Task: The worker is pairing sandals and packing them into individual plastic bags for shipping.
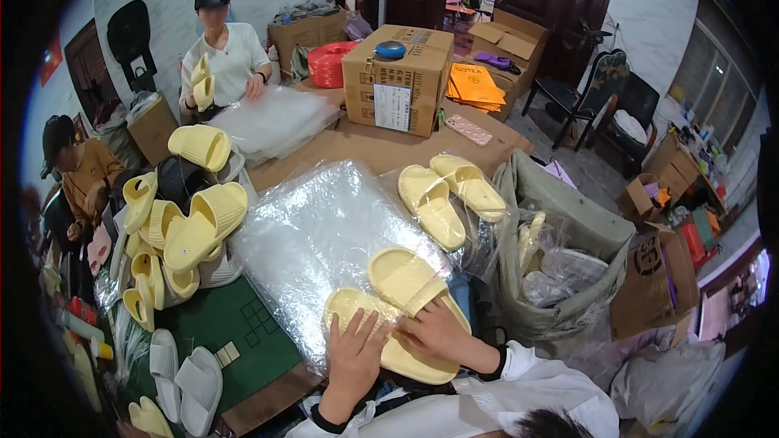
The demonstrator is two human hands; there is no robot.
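Two pale yellow slide sandals lie crossed on a stack of clear plastic bags (pixel 324 227) in front of me. My left hand (pixel 355 350) rests flat with spread fingers on the lower yellow sandal (pixel 406 357). My right hand (pixel 438 328) presses on the toe end of the upper yellow sandal (pixel 402 276), which lies across the lower one. Neither hand grips anything; both lie on top. Another pair of yellow sandals (pixel 450 195) lies on plastic farther back to the right.
A heap of yellow sandals (pixel 182 219) sits at left, white sandals (pixel 182 377) on a green mat (pixel 235 328) below it. A cardboard box (pixel 398 77) stands behind. A grey sack (pixel 560 243) with bagged sandals is at right. Two other people sit at the back left.
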